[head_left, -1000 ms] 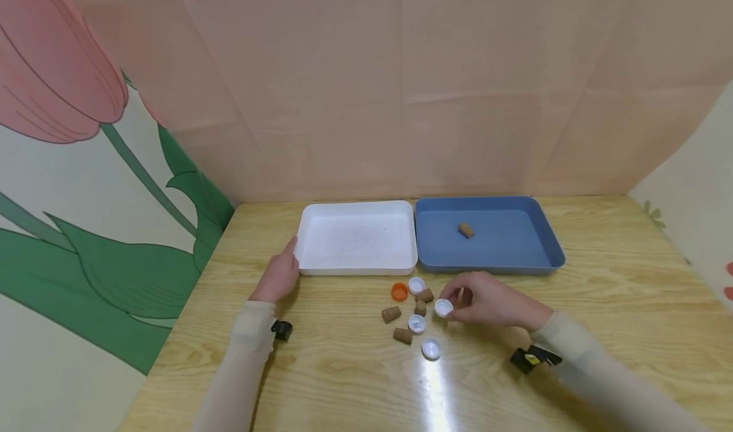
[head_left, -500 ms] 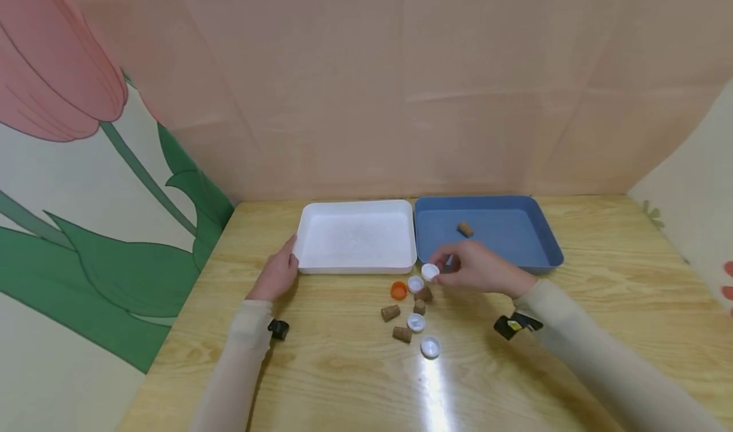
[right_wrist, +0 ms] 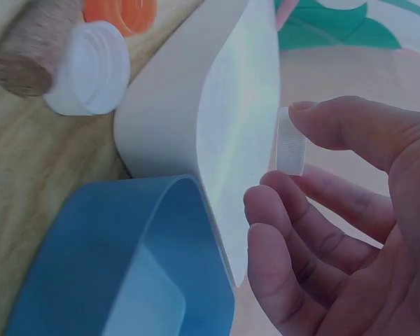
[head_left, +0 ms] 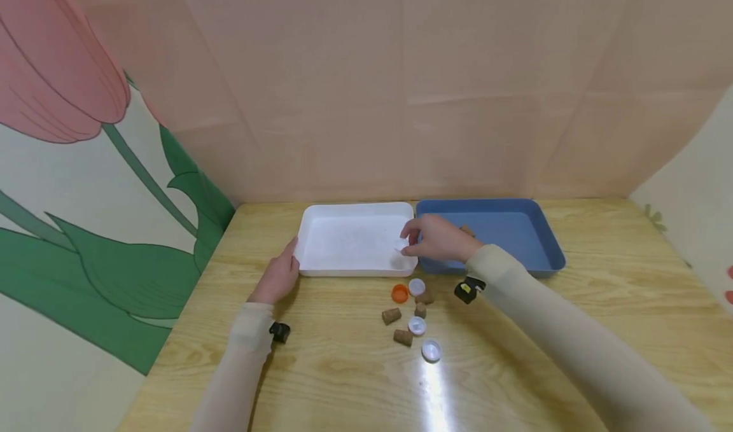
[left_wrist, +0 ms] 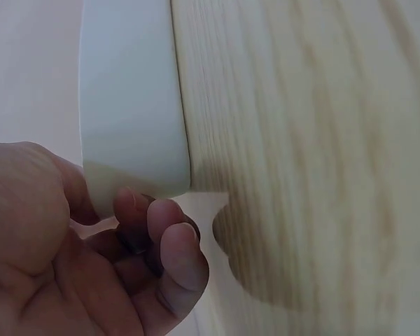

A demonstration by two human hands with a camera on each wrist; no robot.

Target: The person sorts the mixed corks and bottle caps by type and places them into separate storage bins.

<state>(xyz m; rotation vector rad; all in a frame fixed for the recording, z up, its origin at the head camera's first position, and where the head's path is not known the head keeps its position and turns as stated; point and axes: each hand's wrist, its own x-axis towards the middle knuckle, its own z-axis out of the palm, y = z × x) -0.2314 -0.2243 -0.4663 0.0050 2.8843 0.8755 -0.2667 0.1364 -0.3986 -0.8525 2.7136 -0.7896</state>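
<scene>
Between thumb and fingers my right hand [head_left: 439, 238] pinches a white bottle cap [right_wrist: 290, 143] by its ribbed edge. That cap is over the right end of the white tray [head_left: 357, 271]. My left hand [head_left: 279, 278] holds the tray's near left corner; in the left wrist view its fingers [left_wrist: 178, 255] are curled against the corner's outer wall. In front of the trays lie an orange cap [head_left: 399, 293], several white caps [head_left: 431, 350] and several corks [head_left: 392, 316]. Another cork [head_left: 467, 230] is in the blue tray [head_left: 518, 235], partly hidden behind my right hand.
Both trays stand side by side at the back of the wooden table [head_left: 338, 368], near a pinkish cloth backdrop [head_left: 401, 101]. A mural with a tulip [head_left: 63, 56] stands on the left. A light glare shows on the tabletop near the front.
My right hand has lifted the white cap from beside the corks and carried it up and left, over the white tray. My left hand stays at the tray's corner.
</scene>
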